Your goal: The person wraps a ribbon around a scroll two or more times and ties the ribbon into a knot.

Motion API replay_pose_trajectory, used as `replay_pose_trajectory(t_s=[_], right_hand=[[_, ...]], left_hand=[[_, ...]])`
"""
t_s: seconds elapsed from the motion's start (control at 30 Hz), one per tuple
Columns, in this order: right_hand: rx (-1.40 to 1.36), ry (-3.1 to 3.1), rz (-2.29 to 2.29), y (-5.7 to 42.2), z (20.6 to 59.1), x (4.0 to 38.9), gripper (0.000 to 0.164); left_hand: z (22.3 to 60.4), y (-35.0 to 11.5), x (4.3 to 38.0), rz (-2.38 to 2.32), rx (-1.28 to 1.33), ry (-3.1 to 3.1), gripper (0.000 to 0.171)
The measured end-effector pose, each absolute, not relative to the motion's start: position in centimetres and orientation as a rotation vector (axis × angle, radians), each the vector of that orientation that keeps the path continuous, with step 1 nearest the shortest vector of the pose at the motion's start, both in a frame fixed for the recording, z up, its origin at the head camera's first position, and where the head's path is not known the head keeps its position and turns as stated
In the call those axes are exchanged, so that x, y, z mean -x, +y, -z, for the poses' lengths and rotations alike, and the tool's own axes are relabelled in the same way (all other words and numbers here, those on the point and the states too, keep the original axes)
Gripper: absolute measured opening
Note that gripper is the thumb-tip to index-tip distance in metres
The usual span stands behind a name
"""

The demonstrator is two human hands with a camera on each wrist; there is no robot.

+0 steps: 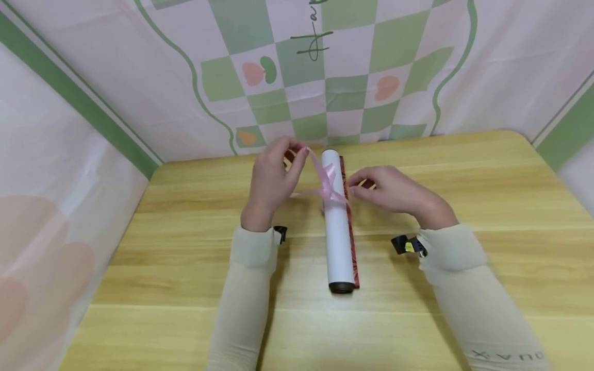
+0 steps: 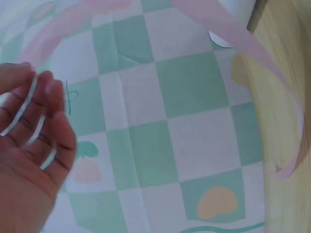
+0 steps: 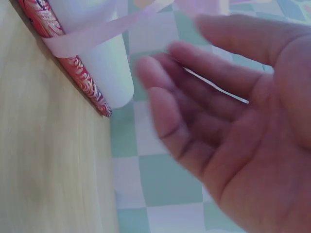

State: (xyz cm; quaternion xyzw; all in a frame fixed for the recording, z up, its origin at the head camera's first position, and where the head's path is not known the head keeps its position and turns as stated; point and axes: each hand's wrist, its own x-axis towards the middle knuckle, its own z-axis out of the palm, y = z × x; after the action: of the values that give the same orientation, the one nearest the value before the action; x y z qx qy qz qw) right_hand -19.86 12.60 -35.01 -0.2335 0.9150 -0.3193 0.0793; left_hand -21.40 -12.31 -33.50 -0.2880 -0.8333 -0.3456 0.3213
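On the left, the left hand [image 1: 274, 178] pinches one end of a pink ribbon [image 1: 327, 185] between thumb and fingertips; another tail trails left. The ribbon loops around a white roll [image 1: 339, 242], which lies near-to-far at the table's [image 1: 162, 278] middle, a red patterned strip [image 1: 355, 268] along its right side. Just right, the right hand [image 1: 394, 190] hovers, fingers loosely bent, gripping nothing.
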Motion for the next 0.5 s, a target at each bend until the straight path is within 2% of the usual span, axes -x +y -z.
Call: replay_pose_trajectory(t_s=[0.17, 0.27, 0.5], right_hand=[[0.782, 2.768, 1.207, 11.8, 34.9, 19.9, 0.048], [0.874, 2.713, 1.341, 11.3, 34.6, 19.6, 0.049], [0.946, 2.768, 1.281, 10.8, 34.0, 19.1, 0.025]], left_hand=[[33.0, -11.2, 20.9, 0.910, 0.916, -2.044, 0.024], [32.8, -10.5, 20.6, 0.899, 0.991, -2.030, 0.024], [32.8, -9.5, 20.1, 0.891, 1.075, -2.040, 0.022]])
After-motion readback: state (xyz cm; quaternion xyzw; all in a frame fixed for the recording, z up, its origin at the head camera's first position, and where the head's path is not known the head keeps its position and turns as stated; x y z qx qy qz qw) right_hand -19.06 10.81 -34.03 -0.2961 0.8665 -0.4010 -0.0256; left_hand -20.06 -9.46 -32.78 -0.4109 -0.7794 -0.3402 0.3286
